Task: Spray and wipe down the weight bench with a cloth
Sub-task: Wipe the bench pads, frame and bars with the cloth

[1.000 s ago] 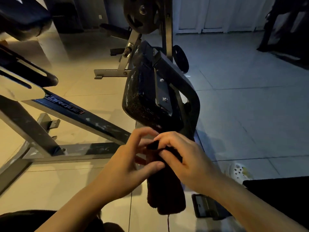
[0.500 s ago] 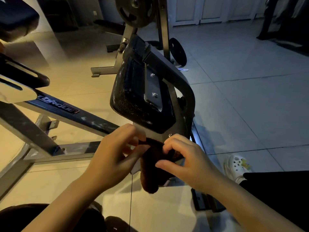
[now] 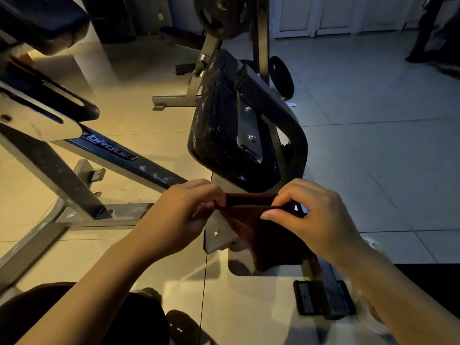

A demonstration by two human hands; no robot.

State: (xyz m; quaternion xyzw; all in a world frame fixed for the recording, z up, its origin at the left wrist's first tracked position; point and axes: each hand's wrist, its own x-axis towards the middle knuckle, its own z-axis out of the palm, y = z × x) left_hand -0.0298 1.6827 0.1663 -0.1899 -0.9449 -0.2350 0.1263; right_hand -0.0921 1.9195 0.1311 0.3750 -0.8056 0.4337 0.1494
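Left hand pinching the near-left corner of the cloth, fingers curled over the top edge. Right hand pinching the opposite corner, thumb forward, fingertips tucked over the hem. Cloth now drawn out wide between the two grips; half a second back a narrow bunched roll hanging from hands held close together, a full second back a long dangling strip. Hands since parted toward 9 and 3 o'clock, top edge pulled near taut, lower part draping toward 6 o'clock over the metal bracket.

Dark maroon fabric, soft, likely folded double; layers hard to tell in this dim light.

At 12 o'clock from the hands, just beyond the cloth: underside of the weight bench pad, black, speckled, tilted up, mounting plate with bolts showing. Bench frame running off toward 10 o'clock. Weight plate on a rack at far 12 o'clock. Tiled floor all round.

Judgement: refolding or squaring up for a fresh face, wiping not yet resumed. No spray bottle in sight. Next stroke probably onto the pad edge directly ahead.
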